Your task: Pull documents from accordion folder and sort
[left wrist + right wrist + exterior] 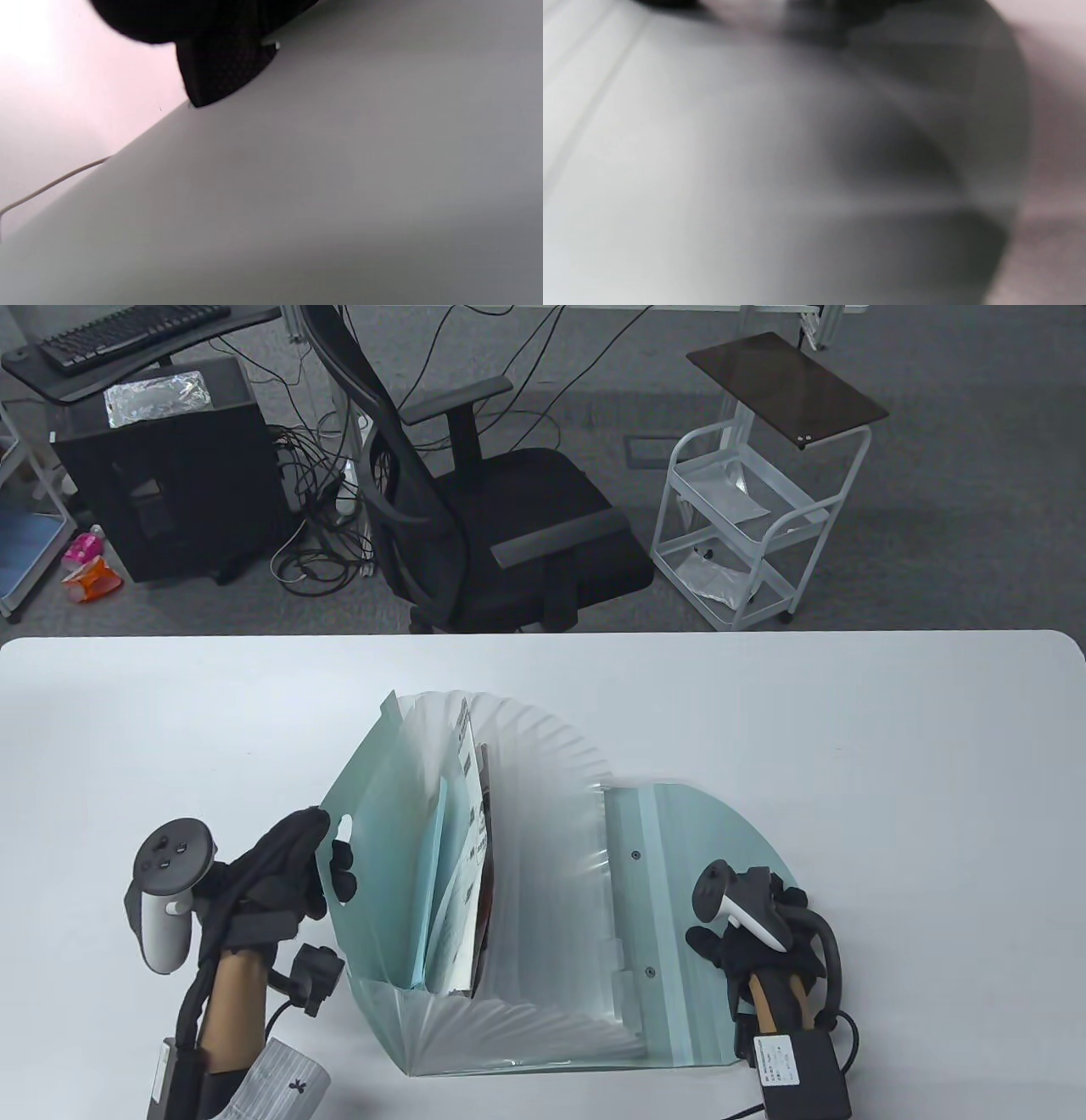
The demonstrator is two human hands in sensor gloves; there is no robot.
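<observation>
A pale green accordion folder (543, 831) stands fanned open in the middle of the white table. Documents (467, 848) stand in its left pockets: white printed sheets, light blue sheets and a dark one. My left hand (288, 865) grips the folder's upright left cover (373, 814) at its handle cut-out, with fingers (344, 878) on the inner side. My right hand (764, 933) rests on the right flap (679, 848), which lies flat on the table; its fingers are hidden under the tracker. In the left wrist view a dark fingertip (220, 72) touches the grey cover (339, 190). The right wrist view is blurred.
The white table (891, 772) runs the full width of the view. Beyond its far edge stand a black office chair (509, 517), a white rolling cart (755, 526) and a black computer tower (170, 492) on the floor.
</observation>
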